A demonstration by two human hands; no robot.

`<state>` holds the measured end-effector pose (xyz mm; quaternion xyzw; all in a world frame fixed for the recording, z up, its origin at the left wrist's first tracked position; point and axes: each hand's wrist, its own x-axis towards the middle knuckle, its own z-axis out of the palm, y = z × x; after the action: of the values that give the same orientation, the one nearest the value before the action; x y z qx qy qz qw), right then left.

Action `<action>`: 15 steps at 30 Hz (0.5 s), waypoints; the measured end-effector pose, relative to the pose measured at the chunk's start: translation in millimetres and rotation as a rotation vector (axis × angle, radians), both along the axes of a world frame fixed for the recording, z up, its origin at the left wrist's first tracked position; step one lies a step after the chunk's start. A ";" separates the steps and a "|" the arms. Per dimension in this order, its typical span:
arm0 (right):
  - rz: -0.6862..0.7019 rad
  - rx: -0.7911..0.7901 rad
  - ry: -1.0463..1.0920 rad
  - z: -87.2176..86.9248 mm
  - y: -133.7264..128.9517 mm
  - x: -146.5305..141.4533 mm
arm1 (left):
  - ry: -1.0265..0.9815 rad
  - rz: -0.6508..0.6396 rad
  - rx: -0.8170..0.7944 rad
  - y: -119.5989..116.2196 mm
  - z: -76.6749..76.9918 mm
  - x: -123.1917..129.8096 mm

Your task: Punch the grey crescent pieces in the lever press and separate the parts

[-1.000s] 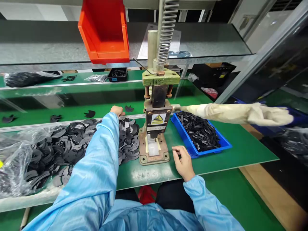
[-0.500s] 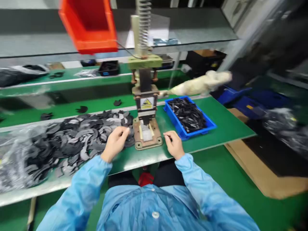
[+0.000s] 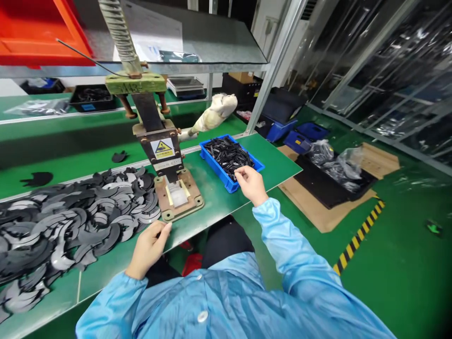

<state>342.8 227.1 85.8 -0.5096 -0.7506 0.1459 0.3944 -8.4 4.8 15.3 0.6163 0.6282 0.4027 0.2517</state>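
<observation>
My left hand [image 3: 150, 247] is curled closed at the bench's front edge, close to the hand press's base plate [image 3: 195, 187]; nothing shows between thumb and fingers. My right hand [image 3: 251, 183] is at the near right corner of a blue tray [image 3: 230, 185], thumb and forefinger pinched together. Whatever they may hold is too small to make out. Thin black pieces [image 3: 226, 154] fill the tray. On the base of the hand press [image 3: 155, 125] lies a pale, clear block [image 3: 177, 194] beneath the dark ram. Left of it spreads a heap of dark curved pieces [image 3: 88, 212].
The press's cloth-wrapped handle [image 3: 217, 113] sticks out above the tray. A red bin [image 3: 42, 37] hangs at upper left. Behind stand a black tray [image 3: 92, 100] and a scale [image 3: 185, 87]. Cardboard [image 3: 328, 221] with plastic bags lies on the floor at right.
The view has swung to the right. My right hand has moved from beside the press base to the blue tray's corner; my left hand has drawn back toward the bench edge.
</observation>
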 end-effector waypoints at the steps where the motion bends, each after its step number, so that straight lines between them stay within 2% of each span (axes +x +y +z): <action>1: -0.032 -0.019 -0.035 4.2 8.4 4.9 | 0.003 -0.007 0.001 0.1 -0.4 0.4; 7: -0.249 -0.116 -0.244 21.9 67.4 16.0 | 0.012 -0.032 0.021 -0.9 -3.2 2.7; 11: -0.278 -0.173 -0.355 25.0 96.4 8.1 | 0.014 -0.030 0.028 -0.6 -4.5 2.6; 15: -0.279 -0.218 -0.398 22.7 104.6 2.0 | 0.022 -0.033 0.032 0.1 -5.6 2.2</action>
<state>344.8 331.7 108.5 -0.6661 -0.7159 0.0671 0.1984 -6.3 4.8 9.7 0.6349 0.6142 0.4018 0.2413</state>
